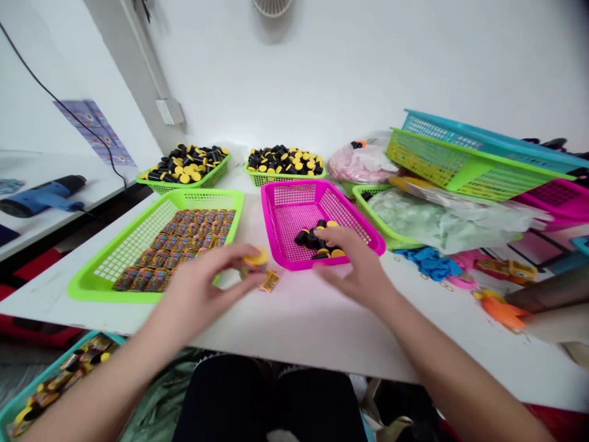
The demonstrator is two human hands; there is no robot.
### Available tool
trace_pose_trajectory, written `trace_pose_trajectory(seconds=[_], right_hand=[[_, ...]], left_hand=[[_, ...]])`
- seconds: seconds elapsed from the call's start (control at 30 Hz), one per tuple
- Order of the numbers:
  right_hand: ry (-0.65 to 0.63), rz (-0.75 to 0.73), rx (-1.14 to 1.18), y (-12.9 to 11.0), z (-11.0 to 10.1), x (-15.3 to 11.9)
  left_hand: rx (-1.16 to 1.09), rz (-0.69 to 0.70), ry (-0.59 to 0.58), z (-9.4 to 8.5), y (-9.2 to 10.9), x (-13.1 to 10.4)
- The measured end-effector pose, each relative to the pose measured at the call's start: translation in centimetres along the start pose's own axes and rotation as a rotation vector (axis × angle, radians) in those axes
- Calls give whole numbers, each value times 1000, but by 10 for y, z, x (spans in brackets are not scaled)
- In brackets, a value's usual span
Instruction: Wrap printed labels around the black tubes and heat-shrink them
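Note:
My left hand (207, 288) pinches a small yellow-lidded jar (256, 260) between thumb and fingers, above the white table. Beside it on the tabletop lies a small printed wrapper sleeve (269, 281). My right hand (356, 267) reaches over the near edge of a magenta basket (276, 245), its thumb spread from the fingers. The fingertips are at a small pile of black jars with yellow lids (309, 238); whether they touch one is unclear. To the left, a green basket (110, 296) holds rows of wrapped jars (184, 242).
Two green baskets heaped with black and yellow jars (188, 169) (285, 161) stand along the wall. Stacked baskets (460, 162) and plastic bags (423, 218) crowd the right. A blue heat gun (43, 196) lies far left; a teal basket (27, 374) sits below the table edge.

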State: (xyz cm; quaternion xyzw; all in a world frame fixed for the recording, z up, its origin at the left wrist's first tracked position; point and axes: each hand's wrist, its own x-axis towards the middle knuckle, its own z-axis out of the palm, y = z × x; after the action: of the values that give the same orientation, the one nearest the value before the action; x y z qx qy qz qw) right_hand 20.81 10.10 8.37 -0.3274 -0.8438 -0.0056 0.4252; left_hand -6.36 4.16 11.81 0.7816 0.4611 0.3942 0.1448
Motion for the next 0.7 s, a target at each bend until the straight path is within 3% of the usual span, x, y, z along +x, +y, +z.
trace_pose_trajectory(seconds=[0.07,0.1,0.2,0.27,0.3,0.4,0.5,0.6,0.7], right_hand=[[-244,275,-73,26,-3,20],[-362,335,-149,39,0,30],[-788,296,-286,69,24,55],[-917,252,-307,76,45,67],[-945,242,-316,76,55,71],[-992,240,-332,72,72,76],[-979,238,-281,67,68,75],[-844,253,-234,65,53,68],[-559,313,-140,60,37,58]], left_hand=[[191,-107,-45,-32,-12,21],[265,-178,-58,-45,-21,36],[474,-378,-35,-65,-55,87],[556,-429,-122,-65,-80,118],[649,-514,-99,-61,-93,131],[754,-543,-155,-48,-125,158],[741,-545,-203,-35,-146,169],[709,-543,-240,-23,-159,173],[685,-541,-293,-10,-167,174]])
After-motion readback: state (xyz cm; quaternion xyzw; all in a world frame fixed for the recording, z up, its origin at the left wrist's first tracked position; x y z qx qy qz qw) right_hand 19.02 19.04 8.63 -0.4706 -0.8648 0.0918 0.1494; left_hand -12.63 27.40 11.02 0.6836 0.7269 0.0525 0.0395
